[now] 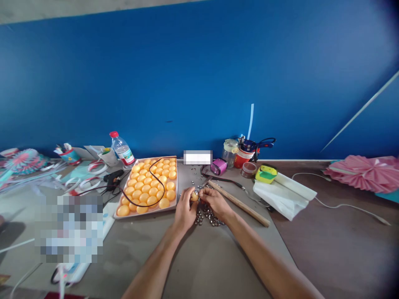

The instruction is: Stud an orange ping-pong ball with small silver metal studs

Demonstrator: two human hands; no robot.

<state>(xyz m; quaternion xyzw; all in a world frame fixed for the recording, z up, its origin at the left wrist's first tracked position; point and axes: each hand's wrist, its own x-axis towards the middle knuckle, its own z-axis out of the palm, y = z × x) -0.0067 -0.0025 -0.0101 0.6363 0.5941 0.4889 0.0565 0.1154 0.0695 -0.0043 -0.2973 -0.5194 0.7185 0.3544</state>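
Observation:
My left hand (184,209) and my right hand (215,202) meet over the table, fingers pinched together around a small orange ball (195,196) held between them. Under and beside the hands lies a heap of small shiny metal bells or beads (208,216). Just left of my left hand stands a pink tray (146,213) filled with several orange balls (149,185); a black cable loops across it.
A wooden stick (238,203) lies right of my hands, with white folded paper (283,193) beyond it. A black glue gun (112,176), water bottle (122,149), purple sharpener (218,166), jar (230,152), red cup of tools (245,154), pink paper fan (368,172).

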